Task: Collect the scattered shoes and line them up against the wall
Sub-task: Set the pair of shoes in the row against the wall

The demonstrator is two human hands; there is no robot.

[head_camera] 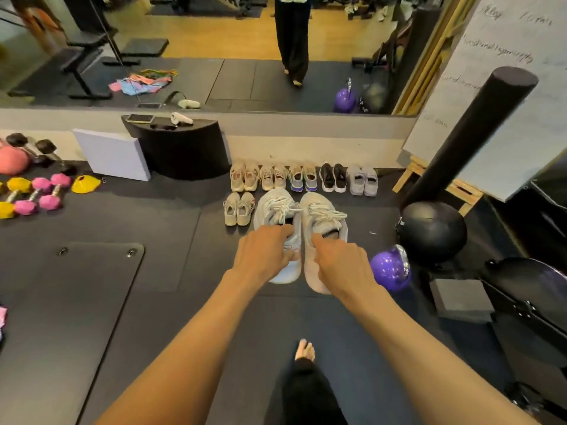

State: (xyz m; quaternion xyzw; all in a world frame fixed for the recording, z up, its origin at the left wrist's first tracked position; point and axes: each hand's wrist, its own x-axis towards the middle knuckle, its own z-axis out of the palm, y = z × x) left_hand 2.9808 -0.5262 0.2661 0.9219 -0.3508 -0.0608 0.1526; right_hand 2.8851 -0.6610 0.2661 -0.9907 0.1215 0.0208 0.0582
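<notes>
5 pairs of shoes [302,178] stand in a row at the wall [306,144], and 1 beige pair [239,209] stands just in front. The left hand [264,253] grips the left grey sneaker [274,207] with curled fingers. The right hand [340,262] grips the right grey sneaker [326,214] the same way. Both sneakers, near the row, seem not yet placed.

Floor [184,271]: black rubber tiles, seams visible; a dark mat [76,317] with two eyelets lies at left. Far wall [306,145]: pale low band, with a wide mirror [245,35] above it reflecting wood flooring and a bench [82,56]. Whiteboard [506,102] on a wooden easel [412,174] stands at right. Lighting even, indoor
</notes>
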